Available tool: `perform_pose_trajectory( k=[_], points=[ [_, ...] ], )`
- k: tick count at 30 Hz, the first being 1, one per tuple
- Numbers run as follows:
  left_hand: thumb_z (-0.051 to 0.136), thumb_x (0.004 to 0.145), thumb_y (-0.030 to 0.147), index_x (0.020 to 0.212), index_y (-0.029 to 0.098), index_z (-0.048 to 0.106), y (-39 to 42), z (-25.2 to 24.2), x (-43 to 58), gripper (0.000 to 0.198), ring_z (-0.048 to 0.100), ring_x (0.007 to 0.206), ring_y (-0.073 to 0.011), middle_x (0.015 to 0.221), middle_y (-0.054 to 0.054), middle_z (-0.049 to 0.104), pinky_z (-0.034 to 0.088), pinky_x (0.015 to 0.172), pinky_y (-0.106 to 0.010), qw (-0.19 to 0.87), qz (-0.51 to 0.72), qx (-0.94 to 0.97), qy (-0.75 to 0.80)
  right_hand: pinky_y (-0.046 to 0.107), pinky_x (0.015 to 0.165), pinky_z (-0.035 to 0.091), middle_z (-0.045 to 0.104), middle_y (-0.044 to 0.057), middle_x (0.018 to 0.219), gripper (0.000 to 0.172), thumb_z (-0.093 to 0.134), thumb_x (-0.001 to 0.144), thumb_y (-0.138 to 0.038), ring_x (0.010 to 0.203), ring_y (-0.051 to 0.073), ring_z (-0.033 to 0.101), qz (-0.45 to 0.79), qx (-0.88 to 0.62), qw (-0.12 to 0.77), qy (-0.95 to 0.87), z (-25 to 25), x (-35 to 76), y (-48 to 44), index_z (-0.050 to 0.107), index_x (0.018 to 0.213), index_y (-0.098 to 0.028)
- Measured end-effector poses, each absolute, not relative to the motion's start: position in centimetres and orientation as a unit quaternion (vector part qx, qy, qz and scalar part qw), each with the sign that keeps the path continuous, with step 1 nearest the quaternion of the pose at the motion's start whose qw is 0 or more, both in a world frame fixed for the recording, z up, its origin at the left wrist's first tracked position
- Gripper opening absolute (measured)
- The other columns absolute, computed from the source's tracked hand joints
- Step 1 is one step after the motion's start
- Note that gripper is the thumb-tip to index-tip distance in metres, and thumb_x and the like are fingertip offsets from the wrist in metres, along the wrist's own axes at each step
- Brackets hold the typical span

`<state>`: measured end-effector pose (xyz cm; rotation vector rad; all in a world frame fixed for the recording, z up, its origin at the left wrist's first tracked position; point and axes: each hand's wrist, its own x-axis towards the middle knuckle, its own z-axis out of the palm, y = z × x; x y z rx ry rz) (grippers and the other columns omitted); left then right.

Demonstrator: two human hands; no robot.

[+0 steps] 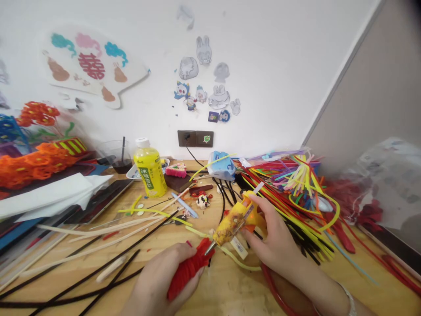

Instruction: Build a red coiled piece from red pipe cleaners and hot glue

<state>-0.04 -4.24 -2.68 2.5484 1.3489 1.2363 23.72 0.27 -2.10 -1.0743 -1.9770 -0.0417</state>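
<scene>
Our left hand lay nearest, fingers closed round one red fuzzy roll, low at table's near edge; roll's long axis ran lower left to upper right. Our right hand gripped one yellow glue gun, fingers wrapped round handle; gun's axis slanted likewise, nozzle pointing down-left, tip touching roll's upper end. We saw one yellow bottle behind, label in Chinese, too small for us to read. Wall fan bore red double-happiness character. One heap of coloured stems lay right of gun on wooden table.
</scene>
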Motion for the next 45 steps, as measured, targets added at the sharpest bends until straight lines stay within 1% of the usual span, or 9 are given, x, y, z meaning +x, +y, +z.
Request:
perform_pose_trajectory(
  k=[5, 17, 26, 32, 35, 38, 41, 43, 45],
  points=[
    [0.058, 0.073, 0.021, 0.087, 0.026, 0.051, -4.2, -2.0, 0.0, 0.017, 0.067, 0.053, -0.0132, 0.066, 0.004, 0.069, 0.053, 0.05, -0.017, -0.019, 0.433, 0.794, 0.426, 0.043, 0.091, 0.045, 0.051, 0.013, 0.12, 0.057, 0.052, 0.078, -0.018, 0.111, 0.026, 0.052, -0.031, -0.42, 0.421, -0.803, -2.4, 23.8, 0.2, 0.029, 0.13, -0.021],
    [0.06, 0.07, 0.022, 0.086, 0.025, 0.052, -4.3, -2.0, 0.1, 0.017, 0.067, 0.053, -0.0129, 0.067, 0.004, 0.07, 0.054, 0.05, -0.017, -0.036, 0.431, 0.788, 0.439, 0.044, 0.09, 0.046, 0.052, 0.012, 0.118, 0.055, 0.049, 0.078, -0.017, 0.11, 0.027, 0.052, -0.042, -0.41, 0.426, -0.805, -2.7, 23.6, 0.1, 0.03, 0.129, -0.021],
    [0.06, 0.071, 0.024, 0.084, 0.025, 0.053, -4.4, -2.1, 0.2, 0.015, 0.068, 0.053, -0.0135, 0.065, 0.004, 0.07, 0.054, 0.05, -0.018, -0.037, 0.433, 0.781, 0.448, 0.043, 0.086, 0.048, 0.052, 0.012, 0.116, 0.055, 0.049, 0.08, -0.017, 0.109, 0.027, 0.052, -0.081, -0.407, 0.438, -0.797, -2.8, 23.6, 0.0, 0.028, 0.131, -0.022],
    [0.06, 0.072, 0.025, 0.084, 0.025, 0.053, -4.4, -2.2, 0.2, 0.014, 0.067, 0.052, -0.0136, 0.065, 0.003, 0.07, 0.054, 0.049, -0.018, -0.041, 0.433, 0.78, 0.45, 0.042, 0.081, 0.05, 0.05, 0.013, 0.112, 0.056, 0.05, 0.081, -0.014, 0.103, 0.027, 0.053, -0.163, -0.4, 0.456, -0.778, -2.7, 23.5, -0.1, 0.028, 0.131, -0.023],
    [0.06, 0.071, 0.025, 0.084, 0.025, 0.053, -4.4, -2.0, 0.3, 0.015, 0.067, 0.052, -0.0137, 0.064, 0.003, 0.07, 0.054, 0.049, -0.019, -0.05, 0.432, 0.779, 0.451, 0.044, 0.082, 0.048, 0.053, 0.011, 0.107, 0.058, 0.053, 0.08, -0.014, 0.098, 0.026, 0.054, -0.208, -0.423, 0.46, -0.752, -2.1, 23.8, 0.4, 0.027, 0.131, -0.024],
    [0.059, 0.07, 0.023, 0.084, 0.024, 0.052, -4.5, -1.8, 0.4, 0.016, 0.067, 0.051, -0.0127, 0.064, 0.004, 0.069, 0.054, 0.049, -0.017, -0.045, 0.433, 0.781, 0.447, 0.045, 0.087, 0.044, 0.053, 0.013, 0.11, 0.059, 0.056, 0.079, -0.022, 0.103, 0.029, 0.052, -0.232, -0.503, 0.433, -0.711, -1.8, 24.9, 1.8, 0.029, 0.131, -0.02],
    [0.058, 0.069, 0.021, 0.084, 0.024, 0.051, -4.6, -1.7, 0.4, 0.017, 0.066, 0.051, -0.0118, 0.064, 0.004, 0.069, 0.053, 0.048, -0.017, -0.035, 0.432, 0.785, 0.442, 0.044, 0.089, 0.042, 0.05, 0.017, 0.116, 0.061, 0.057, 0.078, -0.026, 0.108, 0.031, 0.048, -0.204, -0.599, 0.379, -0.675, -2.8, 26.9, 4.1, 0.031, 0.131, -0.011],
    [0.058, 0.068, 0.019, 0.083, 0.024, 0.05, -4.7, -1.6, 0.5, 0.017, 0.065, 0.05, -0.0117, 0.063, 0.004, 0.068, 0.052, 0.048, -0.017, -0.03, 0.429, 0.79, 0.437, 0.043, 0.086, 0.044, 0.052, 0.018, 0.111, 0.062, 0.058, 0.077, -0.027, 0.104, 0.031, 0.05, -0.161, -0.646, 0.333, -0.668, -4.0, 28.4, 5.6, 0.033, 0.129, -0.007],
    [0.057, 0.068, 0.018, 0.082, 0.024, 0.05, -4.8, -1.6, 0.6, 0.017, 0.064, 0.049, -0.0117, 0.062, 0.004, 0.067, 0.051, 0.046, -0.017, -0.028, 0.429, 0.794, 0.429, 0.042, 0.08, 0.045, 0.055, 0.017, 0.1, 0.057, 0.06, 0.075, -0.025, 0.096, 0.031, 0.052, -0.125, -0.676, 0.287, -0.667, -5.1, 29.4, 6.6, 0.04, 0.125, -0.005]
  ],
)
